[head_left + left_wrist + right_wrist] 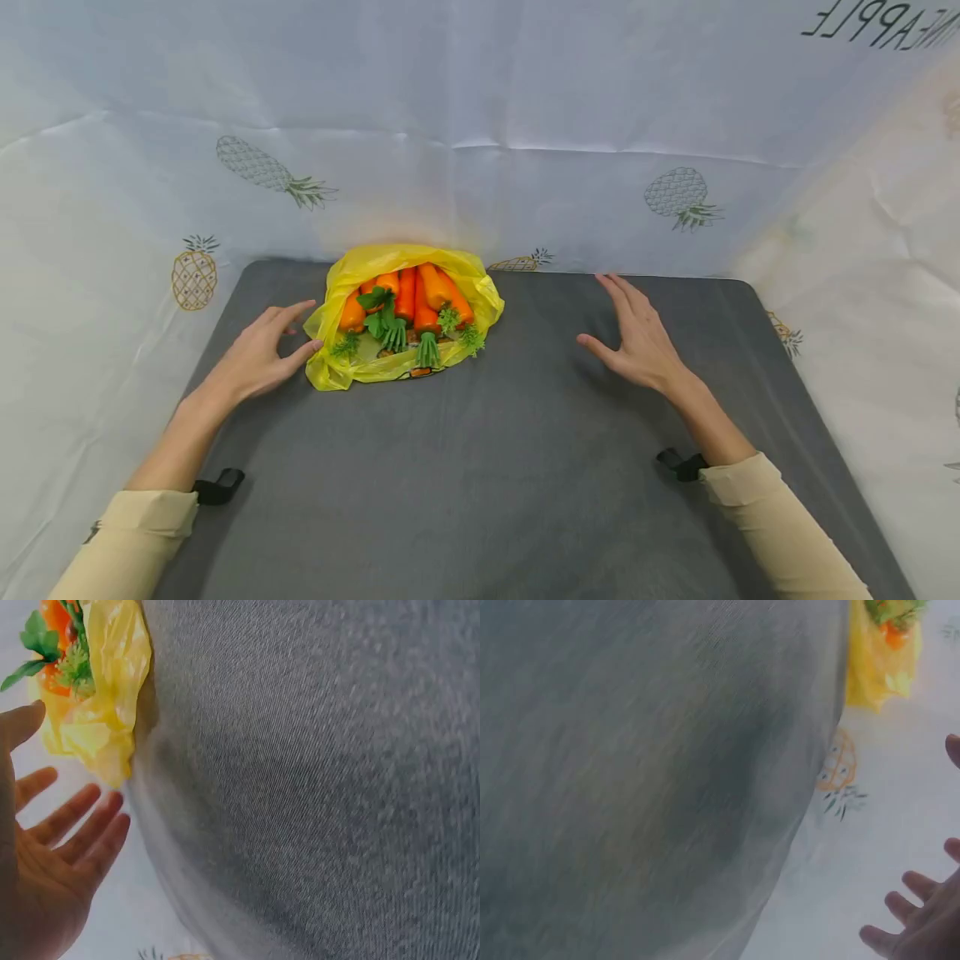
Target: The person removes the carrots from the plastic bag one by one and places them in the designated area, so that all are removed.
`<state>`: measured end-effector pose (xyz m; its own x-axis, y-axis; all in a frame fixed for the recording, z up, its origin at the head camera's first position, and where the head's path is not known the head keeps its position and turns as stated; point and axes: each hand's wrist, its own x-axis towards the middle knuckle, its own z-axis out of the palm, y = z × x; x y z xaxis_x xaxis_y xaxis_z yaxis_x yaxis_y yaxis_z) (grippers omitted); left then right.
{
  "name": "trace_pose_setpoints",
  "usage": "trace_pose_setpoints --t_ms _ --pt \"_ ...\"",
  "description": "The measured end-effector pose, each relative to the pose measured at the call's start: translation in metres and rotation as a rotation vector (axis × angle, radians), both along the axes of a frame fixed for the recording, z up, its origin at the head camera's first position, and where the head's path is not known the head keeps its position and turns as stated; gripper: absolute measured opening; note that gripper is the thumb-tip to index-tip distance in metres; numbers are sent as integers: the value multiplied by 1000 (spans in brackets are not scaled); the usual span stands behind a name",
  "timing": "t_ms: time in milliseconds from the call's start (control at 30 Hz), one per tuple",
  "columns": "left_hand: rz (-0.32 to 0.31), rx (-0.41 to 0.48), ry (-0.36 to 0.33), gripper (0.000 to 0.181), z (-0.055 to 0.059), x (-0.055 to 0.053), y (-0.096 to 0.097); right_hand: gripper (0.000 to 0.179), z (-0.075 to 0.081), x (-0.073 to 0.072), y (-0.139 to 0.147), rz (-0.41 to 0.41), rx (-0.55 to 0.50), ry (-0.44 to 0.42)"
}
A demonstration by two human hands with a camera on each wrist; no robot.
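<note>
A yellow plastic bag [411, 255] lies at the back of the table, left of centre, its mouth facing the front. Inside show several orange carrots [426, 304] with green tops, some leafy and some feathery. Just left of the bag is my left hand [258, 354], fingers apart and thumb tip right at the bag's edge. In the left wrist view, the palm and spread fingers [79, 825] hold nothing. Well to the right of the bag, my right hand [637, 337] hovers over the table with its fingers extended and nothing in them.
The dark grey table [510, 483] has rounded back corners. Behind it hangs a white cloth [480, 196] printed with pineapples, which also covers both sides. A black strap [219, 487] is on the left wrist, another strap [682, 464] on the right.
</note>
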<state>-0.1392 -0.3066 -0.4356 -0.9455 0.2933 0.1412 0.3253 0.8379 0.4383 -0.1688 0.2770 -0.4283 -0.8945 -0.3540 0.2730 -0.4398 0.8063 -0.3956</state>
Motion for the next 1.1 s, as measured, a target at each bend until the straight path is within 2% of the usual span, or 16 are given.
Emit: trace_pose_setpoints --t_ms 167,400,500,700,833,1100 --pt "-19 82 -36 55 -2 1 4 94 6 1 -14 21 -78 -80" --pt "-14 234 -64 35 -6 1 6 91 13 3 -33 38 -139 -138" --pt "-19 287 -79 33 -9 1 6 87 15 2 -41 55 -156 -143" --pt "-18 335 -92 33 -15 -1 2 83 18 0 -60 84 -159 -142" --pt "6 394 -148 34 -18 0 1 79 18 -1 -72 111 -158 -154" --pt "108 514 -310 42 -25 -1 1 67 15 -8 -98 177 -200 -131"
